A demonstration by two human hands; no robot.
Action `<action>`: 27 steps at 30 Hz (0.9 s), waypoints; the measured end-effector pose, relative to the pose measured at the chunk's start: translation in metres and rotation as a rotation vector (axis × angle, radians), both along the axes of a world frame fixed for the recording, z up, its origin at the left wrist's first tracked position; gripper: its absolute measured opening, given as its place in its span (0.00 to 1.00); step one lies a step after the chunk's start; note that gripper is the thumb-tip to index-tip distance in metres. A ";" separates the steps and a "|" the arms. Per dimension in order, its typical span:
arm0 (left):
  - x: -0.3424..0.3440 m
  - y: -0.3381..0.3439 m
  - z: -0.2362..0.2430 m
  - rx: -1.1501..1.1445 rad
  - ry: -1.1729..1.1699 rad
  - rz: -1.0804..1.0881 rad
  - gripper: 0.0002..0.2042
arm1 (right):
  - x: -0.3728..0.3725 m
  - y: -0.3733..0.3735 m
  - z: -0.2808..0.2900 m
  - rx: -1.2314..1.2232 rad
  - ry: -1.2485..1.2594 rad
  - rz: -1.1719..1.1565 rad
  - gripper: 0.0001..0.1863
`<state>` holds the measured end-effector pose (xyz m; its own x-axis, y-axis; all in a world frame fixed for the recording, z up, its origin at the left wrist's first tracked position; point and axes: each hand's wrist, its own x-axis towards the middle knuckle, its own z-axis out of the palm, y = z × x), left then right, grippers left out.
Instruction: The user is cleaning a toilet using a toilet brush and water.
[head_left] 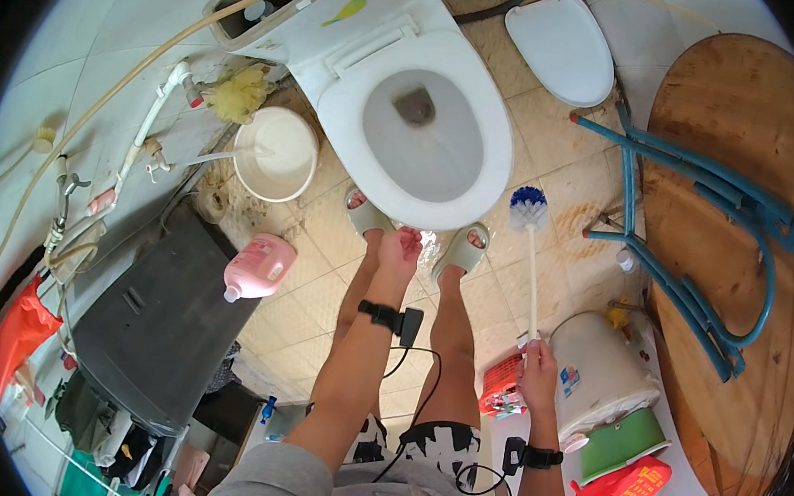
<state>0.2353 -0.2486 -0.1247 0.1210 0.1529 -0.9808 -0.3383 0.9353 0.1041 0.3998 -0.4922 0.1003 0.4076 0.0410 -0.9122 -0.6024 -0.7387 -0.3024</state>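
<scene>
My right hand (537,374) grips the long white handle of a toilet brush (530,210), whose blue-and-white bristle head is raised right of the toilet. My left hand (402,248) is at the front edge of the white toilet seat (486,147), fingers curled; whether they grip the rim or something else is unclear. The seat is down, showing the bowl (420,141) with a dark drain. My sandaled feet (463,254) stand either side of the left hand. A pink jug (259,264) stands left of my legs, and a white bucket (271,180) sits beside the toilet.
Pipes (142,136) and a hose line the left wall above a dark grey bin-like box (142,306). A white lid (558,50) lies at the back. Right are a leaning wooden tabletop (722,418), blue metal frame (670,154), cream tub (586,359), green basin (616,442) and red bags.
</scene>
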 end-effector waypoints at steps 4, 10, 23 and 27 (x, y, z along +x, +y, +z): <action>0.014 0.027 0.103 -0.033 -0.011 0.045 0.03 | 0.000 -0.017 -0.007 0.018 -0.167 0.145 0.17; 0.019 0.155 0.251 0.202 -0.071 -0.261 0.07 | 0.000 0.048 0.005 0.070 -0.182 0.194 0.16; 0.040 0.365 0.279 0.709 -0.091 -0.477 0.18 | 0.009 0.212 -0.043 0.307 -0.257 0.344 0.16; 0.045 0.381 0.276 0.809 -0.081 -0.451 0.20 | 0.010 0.241 -0.085 0.341 -0.348 0.277 0.19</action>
<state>0.2808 0.1325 0.1514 0.3985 0.7086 -0.5823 0.0051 0.6332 0.7740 0.4102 -0.2512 0.0153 0.6140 0.4586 -0.6424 -0.2218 -0.6809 -0.6980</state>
